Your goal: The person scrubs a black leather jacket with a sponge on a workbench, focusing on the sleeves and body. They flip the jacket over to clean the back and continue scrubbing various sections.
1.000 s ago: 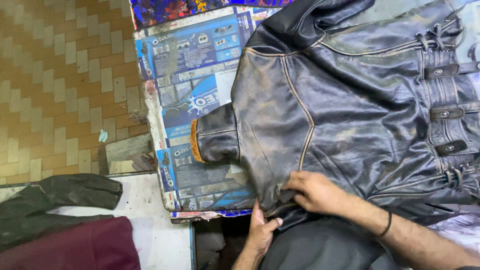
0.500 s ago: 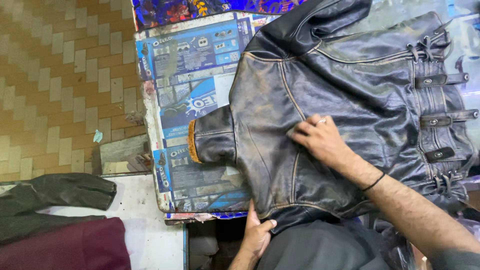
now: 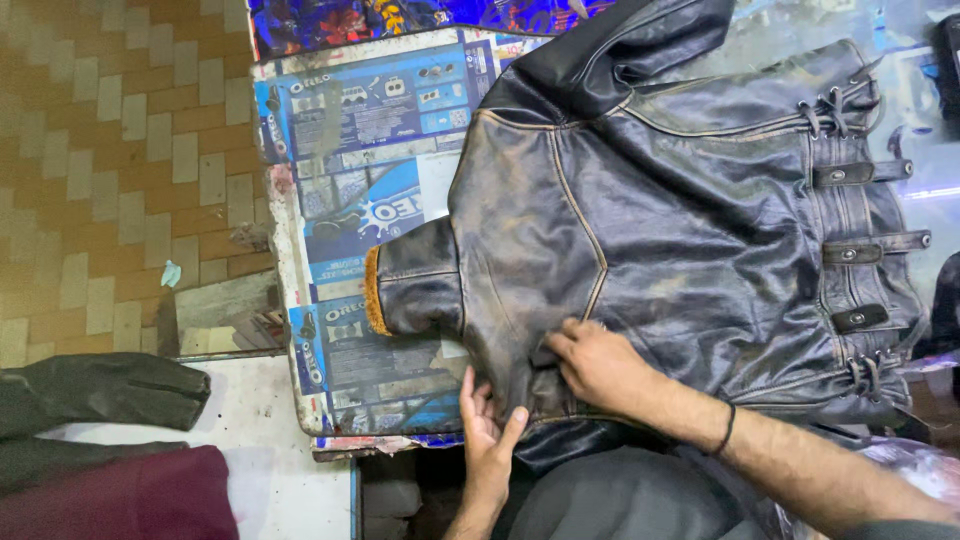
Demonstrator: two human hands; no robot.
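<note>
A black, worn leather jacket [image 3: 690, 220] lies spread back-up on a table covered with blue printed cardboard [image 3: 360, 130]. One sleeve is folded across, and its tan-lined cuff [image 3: 377, 290] points left. My right hand [image 3: 600, 365] lies palm-down on the jacket near its close edge, fingers bent at a fold. A black band circles that wrist. My left hand [image 3: 488, 445] comes up from below, with its fingers beside the jacket's near edge and its thumb on the leather, holding it there.
Brown and cream floor tiles [image 3: 110, 150] fill the left. A white surface [image 3: 265, 450] at lower left carries a dark garment [image 3: 100, 390] and a maroon cloth [image 3: 130, 500]. Grey fabric [image 3: 620, 500] lies below the table edge. The jacket's buckled straps [image 3: 860, 250] are at the right.
My right hand slid up to the middle of the jacket's back, then came back down to the near edge. My left hand stayed at the edge.
</note>
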